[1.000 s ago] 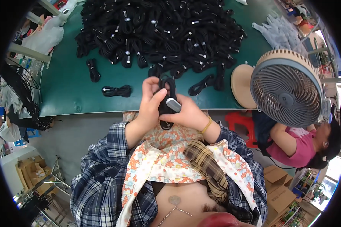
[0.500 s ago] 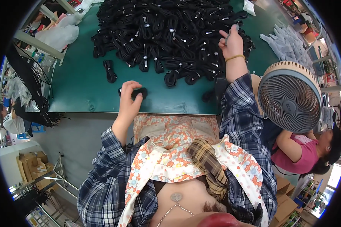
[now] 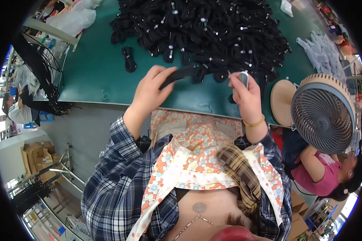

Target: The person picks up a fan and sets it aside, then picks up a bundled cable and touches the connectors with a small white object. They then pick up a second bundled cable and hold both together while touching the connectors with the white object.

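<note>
Item 1: left hand. Fingers are closed around a black coiled cable bundle, which is held level above the near part of the green table, its far end touching the edge of the heap.

Item 2: right hand. A small grey flat piece is pinched upright between thumb and fingers, just beside the bundle's right end. A yellow band is worn at the wrist.

Item 3: heap of black cable bundles. It is spread over the far half of the table, many bundles bound with small pale ties. 1 single bundle is laid apart on the left.

Item 4: round grey fan. It is placed at the right, next to a round wooden disc at the table edge.

Item 5: pale gloves, piled at the far right of the table.

Item 6: seated person in a pink top, seen at the lower right under the fan.

Item 7: cardboard boxes, stacked on the floor at the left.
</note>
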Motion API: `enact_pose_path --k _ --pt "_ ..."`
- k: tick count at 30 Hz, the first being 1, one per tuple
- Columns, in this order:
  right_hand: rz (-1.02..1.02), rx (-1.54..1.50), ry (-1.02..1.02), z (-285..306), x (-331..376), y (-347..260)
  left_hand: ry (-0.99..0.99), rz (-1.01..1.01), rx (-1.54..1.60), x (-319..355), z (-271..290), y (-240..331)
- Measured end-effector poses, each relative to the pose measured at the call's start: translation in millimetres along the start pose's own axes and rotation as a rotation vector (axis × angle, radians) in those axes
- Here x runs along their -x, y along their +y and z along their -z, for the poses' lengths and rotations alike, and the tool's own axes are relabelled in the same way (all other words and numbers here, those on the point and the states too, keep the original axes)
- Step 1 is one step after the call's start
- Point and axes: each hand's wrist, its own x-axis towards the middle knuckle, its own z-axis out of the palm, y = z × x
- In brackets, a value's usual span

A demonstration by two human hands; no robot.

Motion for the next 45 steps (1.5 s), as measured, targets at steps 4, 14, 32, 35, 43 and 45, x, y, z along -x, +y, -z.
enact_pose_path --k 4,14,32,35,43,45 --pt "0.255 0.077 -0.165 -13.8 24.6 -29.9 -0.059 -0.337 0.048 -24.8 6.4 51.8" --pt "0.815 -0.019 -0.021 3.4 62.5 -24.6 -0.043 -0.215 0.967 -24.0 -2.2 94.5" --pt "0.852 0.018 0.223 11.5 79.5 -2.2 0.005 -0.237 0.994 -15.1 -8.6 113.5" --pt "0.864 -0.037 0.038 10.8 72.5 -6.3 -0.114 -0.253 0.920 -15.8 -3.7 99.4" --pt "0.520 -0.281 -0.001 12.0 77.0 -17.0 -0.346 0.398 1.310 -18.9 -6.9 114.6" --pt "0.525 -0.292 0.001 11.7 76.8 -18.2 -0.368 0.358 1.291 -19.2 -7.7 113.1"
